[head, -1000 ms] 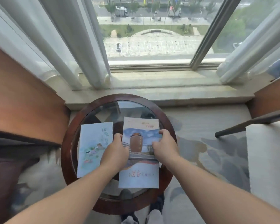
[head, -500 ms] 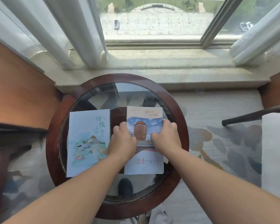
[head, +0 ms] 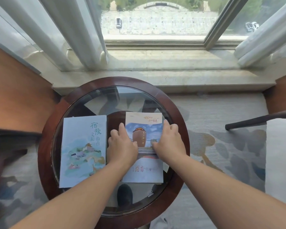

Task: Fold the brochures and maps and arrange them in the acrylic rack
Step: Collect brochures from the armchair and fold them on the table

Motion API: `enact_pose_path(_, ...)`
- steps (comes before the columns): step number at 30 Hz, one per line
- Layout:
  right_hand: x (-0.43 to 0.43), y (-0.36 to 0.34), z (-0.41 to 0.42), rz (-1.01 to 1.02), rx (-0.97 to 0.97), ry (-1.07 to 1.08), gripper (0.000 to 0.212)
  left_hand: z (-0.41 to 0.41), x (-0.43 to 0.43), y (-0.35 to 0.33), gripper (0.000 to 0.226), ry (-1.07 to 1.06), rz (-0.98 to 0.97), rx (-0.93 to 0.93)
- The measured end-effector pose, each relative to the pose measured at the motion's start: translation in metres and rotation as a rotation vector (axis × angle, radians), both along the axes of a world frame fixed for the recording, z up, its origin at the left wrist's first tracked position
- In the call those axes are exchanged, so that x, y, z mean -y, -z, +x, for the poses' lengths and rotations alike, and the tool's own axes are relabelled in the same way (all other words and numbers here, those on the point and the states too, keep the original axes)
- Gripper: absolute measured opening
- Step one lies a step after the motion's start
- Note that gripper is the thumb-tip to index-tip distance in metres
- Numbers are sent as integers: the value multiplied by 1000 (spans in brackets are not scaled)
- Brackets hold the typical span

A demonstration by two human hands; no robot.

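Observation:
Two brochures lie flat side by side on a round glass-topped table (head: 56,113). The left one is pale blue with a painted pavilion (head: 83,149). The right one shows a brown jar under a blue sky (head: 143,129). My left hand (head: 120,144) presses on the jar brochure's left edge and my right hand (head: 168,141) on its right edge, thumbs meeting near its middle. Both hands rest flat, fingers together. No acrylic rack is in view.
The table has a dark wooden rim and stands before a stone window sill (head: 155,63) with white curtains (head: 64,30). An orange-brown chair (head: 15,90) is at the left, a dark chair arm (head: 257,120) at the right. Patterned carpet lies below.
The camera has tilted down and closer, so the table fills more of the view. My hands stay on the jar brochure, slid slightly toward its far half.

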State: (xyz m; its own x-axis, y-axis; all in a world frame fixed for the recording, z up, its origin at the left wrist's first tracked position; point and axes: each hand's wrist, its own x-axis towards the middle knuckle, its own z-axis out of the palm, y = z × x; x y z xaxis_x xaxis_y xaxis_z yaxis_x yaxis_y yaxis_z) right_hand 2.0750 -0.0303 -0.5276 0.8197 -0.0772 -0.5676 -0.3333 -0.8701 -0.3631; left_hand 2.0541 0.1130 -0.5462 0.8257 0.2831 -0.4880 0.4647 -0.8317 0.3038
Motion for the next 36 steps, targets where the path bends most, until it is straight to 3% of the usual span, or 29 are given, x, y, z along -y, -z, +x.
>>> enact_pose_path(3, 6, 2, 13, -86, 101, -228, 98, 10, 9, 4, 74, 136, 100, 214)
enact_pose_path(5, 11, 5, 23, -118, 98, -409, 95, 21, 23, 9, 73, 227, 88, 257)
enact_pose_path(8, 14, 9, 28, -147, 75, -544, 81, 28, 41, 28, 72, 318, 113, 162)
enact_pose_path(14, 17, 14, 28, -147, 54, -542, 75, 15, 45, 49, 77, 372, 275, 205)
enact_pose_path(18, 22, 15, 25, -130, 61, -536, 73, 14, 48, 45, 79, 390, 245, 182)
enact_pose_path(25, 22, 19, 23, -163, 27, -555, 91, -60, 23, 49, 80, 700, 163, 260)
enact_pose_path(36, 25, 19, 10, -213, -37, -587, 99, -58, 25, 56, 106, 711, 184, 237)
